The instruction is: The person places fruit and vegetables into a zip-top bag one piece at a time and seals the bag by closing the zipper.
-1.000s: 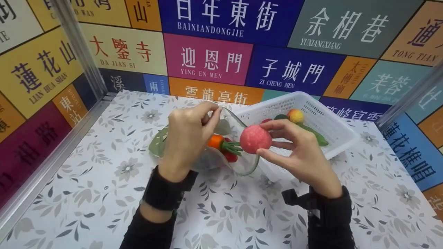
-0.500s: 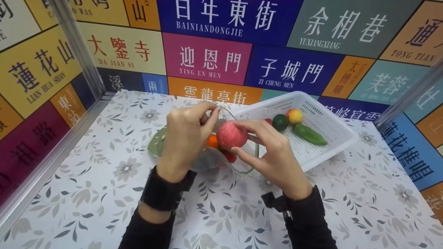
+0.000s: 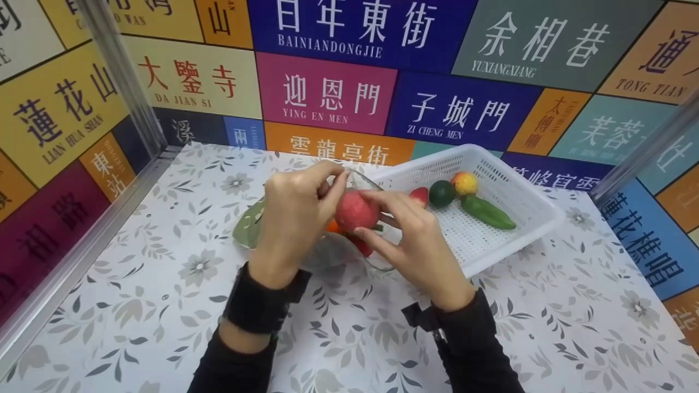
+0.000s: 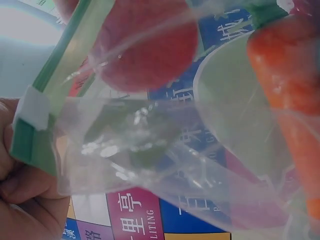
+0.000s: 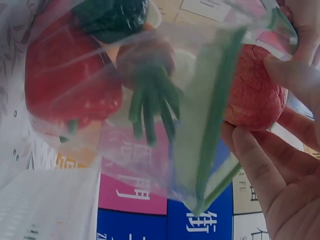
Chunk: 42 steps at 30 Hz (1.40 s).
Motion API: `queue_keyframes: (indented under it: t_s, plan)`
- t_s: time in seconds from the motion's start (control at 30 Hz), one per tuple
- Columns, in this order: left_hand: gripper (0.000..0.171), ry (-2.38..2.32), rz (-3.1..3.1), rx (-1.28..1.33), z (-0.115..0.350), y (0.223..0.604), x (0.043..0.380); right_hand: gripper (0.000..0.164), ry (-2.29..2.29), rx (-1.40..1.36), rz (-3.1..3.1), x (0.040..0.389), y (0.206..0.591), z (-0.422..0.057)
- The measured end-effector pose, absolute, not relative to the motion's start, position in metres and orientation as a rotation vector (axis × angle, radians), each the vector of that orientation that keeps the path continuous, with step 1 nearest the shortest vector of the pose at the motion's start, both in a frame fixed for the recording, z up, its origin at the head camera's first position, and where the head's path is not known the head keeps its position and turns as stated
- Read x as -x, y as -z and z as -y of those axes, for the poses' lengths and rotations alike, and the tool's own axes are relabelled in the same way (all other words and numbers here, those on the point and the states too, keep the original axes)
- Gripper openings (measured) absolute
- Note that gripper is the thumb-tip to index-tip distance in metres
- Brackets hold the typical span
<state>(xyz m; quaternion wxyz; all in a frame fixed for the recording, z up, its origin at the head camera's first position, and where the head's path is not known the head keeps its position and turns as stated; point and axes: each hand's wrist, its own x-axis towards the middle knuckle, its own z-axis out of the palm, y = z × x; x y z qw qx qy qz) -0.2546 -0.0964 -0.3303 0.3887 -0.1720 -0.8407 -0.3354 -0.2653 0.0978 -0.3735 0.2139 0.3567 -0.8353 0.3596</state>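
Note:
My left hand (image 3: 292, 213) pinches the top corner of a clear zip bag (image 3: 330, 254), beside the white slider (image 4: 34, 107) on its green zip strip. My right hand (image 3: 412, 237) holds a round, pinkish-red, rough-skinned fruit (image 3: 357, 212) between thumb and fingers. This fruit is at the bag's mouth, partly behind the green zip edge (image 5: 220, 110) in the right wrist view. Inside the bag lie a carrot (image 4: 285, 85) with green stalks, a red bell pepper (image 5: 67, 75) and a dark green piece (image 5: 112, 19). The left hand covers much of the bag in the head view.
A white perforated basket (image 3: 524, 237) stands right of the bag. It holds a green pepper (image 3: 487, 212), a dark green round piece (image 3: 442, 194), a yellow-red fruit (image 3: 464, 183) and a red piece (image 3: 419, 195). A flowered cloth (image 3: 136, 305) covers the table; sign-patterned walls (image 3: 327, 93) rise behind.
My right hand has carried the red fruit leftward from beside the basket to the bag's mouth. The left hand has stayed in place, pinching the bag. More of the basket shows now.

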Motion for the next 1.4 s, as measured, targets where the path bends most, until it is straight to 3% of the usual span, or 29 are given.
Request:
queue_keyframes:
  t_s: [0.47, 0.7, 0.9, 1.07, 1.4]
  plan:
    - [0.010, 0.849, 2.132, 0.439, 0.096, 0.329, 0.254, 0.045, -0.677, -1.192, 2.366, 0.283, 0.388, -0.050]
    - [0.010, 0.866, 2.126, 0.438, 0.097, 0.329, 0.255, 0.022, -0.615, -1.285, 2.446, 0.289, 0.388, -0.042]
    - [0.010, 0.879, 2.130, 0.433, 0.098, 0.330, 0.255, 0.025, -0.489, -1.364, 2.476, 0.293, 0.390, -0.041]
    - [0.012, 0.874, 2.123, 0.431, 0.100, 0.332, 0.256, 0.040, -0.407, -1.390, 2.492, 0.289, 0.389, -0.047]
    - [0.013, 0.869, 2.147, 0.406, 0.100, 0.330, 0.256, 0.033, -0.654, -1.482, 2.446, 0.279, 0.364, -0.081]
